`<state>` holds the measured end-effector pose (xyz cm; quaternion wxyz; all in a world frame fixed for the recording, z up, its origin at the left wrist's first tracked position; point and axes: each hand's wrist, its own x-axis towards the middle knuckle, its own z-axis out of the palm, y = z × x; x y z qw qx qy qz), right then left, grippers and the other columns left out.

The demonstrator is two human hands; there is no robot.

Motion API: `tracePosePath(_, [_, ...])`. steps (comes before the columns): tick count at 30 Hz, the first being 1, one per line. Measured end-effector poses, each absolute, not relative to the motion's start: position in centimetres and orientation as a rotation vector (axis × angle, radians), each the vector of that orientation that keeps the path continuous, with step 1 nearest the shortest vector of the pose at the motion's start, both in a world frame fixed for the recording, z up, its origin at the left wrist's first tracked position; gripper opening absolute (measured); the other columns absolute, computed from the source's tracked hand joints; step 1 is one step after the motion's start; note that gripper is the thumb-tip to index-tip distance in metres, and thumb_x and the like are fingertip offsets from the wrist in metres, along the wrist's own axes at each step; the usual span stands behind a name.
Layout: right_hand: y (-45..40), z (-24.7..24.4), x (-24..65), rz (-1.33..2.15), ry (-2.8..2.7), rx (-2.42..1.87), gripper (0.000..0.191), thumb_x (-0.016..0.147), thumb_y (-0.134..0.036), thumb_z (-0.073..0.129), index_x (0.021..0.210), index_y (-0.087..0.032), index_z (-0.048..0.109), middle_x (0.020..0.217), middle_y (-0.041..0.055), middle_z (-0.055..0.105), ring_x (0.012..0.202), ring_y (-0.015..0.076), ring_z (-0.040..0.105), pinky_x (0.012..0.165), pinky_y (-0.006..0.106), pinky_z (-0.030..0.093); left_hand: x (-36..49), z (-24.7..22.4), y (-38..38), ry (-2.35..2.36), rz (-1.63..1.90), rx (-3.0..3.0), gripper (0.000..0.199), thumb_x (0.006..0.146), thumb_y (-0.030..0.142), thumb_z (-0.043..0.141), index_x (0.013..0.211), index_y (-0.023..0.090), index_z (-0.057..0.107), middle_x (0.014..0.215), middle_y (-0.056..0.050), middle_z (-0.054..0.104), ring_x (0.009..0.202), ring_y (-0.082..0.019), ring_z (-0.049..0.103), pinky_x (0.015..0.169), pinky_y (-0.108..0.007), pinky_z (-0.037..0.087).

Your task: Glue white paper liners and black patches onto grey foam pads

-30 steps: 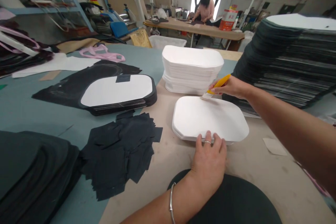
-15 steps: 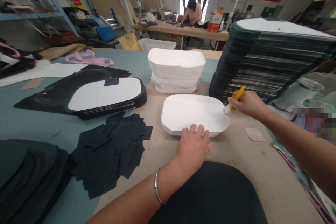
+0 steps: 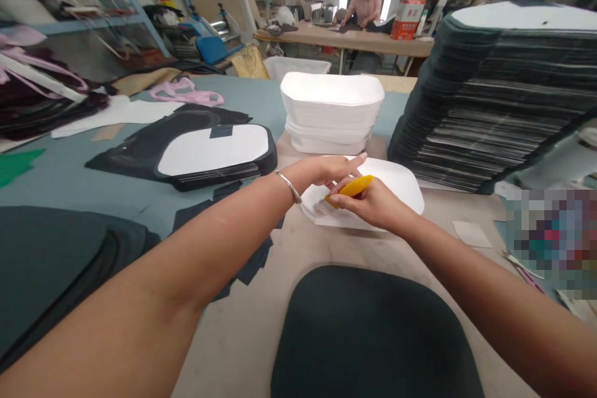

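My right hand [image 3: 379, 204] grips the yellow handle of a brush [image 3: 357, 185]. Its bristles touch the near left edge of a low stack of white oblong panels [image 3: 401, 186]. My left hand [image 3: 333, 169], with a bracelet on its wrist, lies over the far left part of the same panels, fingers stretched out and partly hidden behind the brush and right hand. Closer to me, a dark rounded panel [image 3: 373, 329] lies flat on the tan board [image 3: 237, 342].
Behind stands a taller white stack [image 3: 332, 112]; a high dark stack [image 3: 504, 106] rises at right. Leftward are a white-topped dark stack [image 3: 214, 152], dark fabric squares [image 3: 254, 264] and large dark sheets [image 3: 60, 261]. A person [image 3: 366, 3] works at a far table.
My right hand has carried the brush from the panel's right end to its near left edge. The left hand has moved from the near edge to the far left. The view has shifted.
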<state>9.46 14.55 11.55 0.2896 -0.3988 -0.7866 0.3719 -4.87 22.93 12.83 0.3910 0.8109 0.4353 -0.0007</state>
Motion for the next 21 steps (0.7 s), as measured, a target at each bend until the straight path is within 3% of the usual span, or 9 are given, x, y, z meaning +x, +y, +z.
tracePosePath(3, [14.9, 12.0, 15.1, 1.13, -2.179, -1.168, 0.028, 0.089, -0.048, 0.068, 0.095, -0.021, 0.075, 0.087, 0.0036, 0.073, 0.077, 0.0186, 0.064, 0.072, 0.03, 0.05, -4.5, 12.9, 21.8, 1.023, -0.079, 2.113, 0.08, 0.102, 0.061, 0.007, 0.131, 0.014, 0.065, 0.106, -0.011, 0.077, 0.091, -0.021, 0.069, 0.081, -0.03, 0.051])
tracePosePath(5, [15.0, 12.8, 20.7, 1.182, -2.194, -1.297, 0.034, 0.087, -0.053, 0.071, 0.098, -0.022, 0.077, 0.089, 0.005, 0.073, 0.077, 0.0183, 0.064, 0.069, 0.028, 0.051, -4.1, 12.7, 20.8, 1.003, -0.111, 2.344, 0.061, 0.104, 0.054, 0.025, 0.126, 0.019, 0.069, 0.111, -0.01, 0.076, 0.096, -0.022, 0.068, 0.084, -0.03, 0.05])
tracePosePath(7, [15.1, 13.7, 25.9, 1.18, -2.127, -1.46, 0.037, 0.084, -0.055, 0.074, 0.1, -0.021, 0.078, 0.093, 0.0081, 0.074, 0.077, 0.0184, 0.065, 0.068, 0.028, 0.052, -3.4, 12.3, 19.4, 1.002, -0.118, 2.548, 0.044, 0.1, 0.048, 0.044, 0.122, 0.021, 0.072, 0.119, -0.011, 0.072, 0.103, -0.026, 0.067, 0.089, -0.035, 0.048])
tracePosePath(10, [15.8, 14.9, 30.5, 1.095, -2.021, -1.622, 0.034, 0.086, -0.047, 0.073, 0.1, -0.016, 0.078, 0.094, 0.0134, 0.074, 0.077, 0.0183, 0.065, 0.069, 0.029, 0.052, -2.3, 11.3, 17.3, 1.051, -0.108, 2.662, 0.037, 0.092, 0.04, 0.063, 0.118, 0.016, 0.072, 0.124, -0.017, 0.066, 0.11, -0.035, 0.062, 0.09, -0.043, 0.048])
tracePosePath(14, [18.2, 15.3, 29.8, 0.707, -1.902, -1.771, 0.025, 0.089, -0.032, 0.067, 0.098, -0.011, 0.076, 0.085, 0.014, 0.074, 0.069, 0.0172, 0.064, 0.065, 0.029, 0.05, -1.6, 10.3, 15.9, 1.091, -0.112, 2.864, 0.035, 0.088, 0.036, 0.07, 0.115, 0.014, 0.069, 0.119, -0.018, 0.064, 0.109, -0.035, 0.061, 0.082, -0.041, 0.052])
tracePosePath(17, [20.1, 14.3, 27.0, 0.438, -1.81, -1.783, 0.025, 0.091, -0.032, 0.063, 0.1, -0.011, 0.073, 0.076, 0.0089, 0.071, 0.065, 0.0176, 0.063, 0.063, 0.029, 0.047, -1.7, 10.0, 16.2, 1.096, -0.126, 2.943, 0.033, 0.088, 0.036, 0.072, 0.114, 0.018, 0.067, 0.117, -0.014, 0.063, 0.107, -0.032, 0.061, 0.08, -0.038, 0.052])
tracePosePath(21, [19.2, 13.1, 24.8, 0.167, -1.859, -1.789, 0.018, 0.087, -0.03, 0.062, 0.084, -0.016, 0.072, 0.069, 0.0049, 0.069, 0.064, 0.0186, 0.062, 0.06, 0.027, 0.042, -2.0, 10.0, 17.2, 1.081, -0.134, 2.906, 0.034, 0.088, 0.039, 0.074, 0.115, 0.021, 0.066, 0.115, -0.011, 0.064, 0.105, -0.03, 0.062, 0.079, -0.036, 0.049])
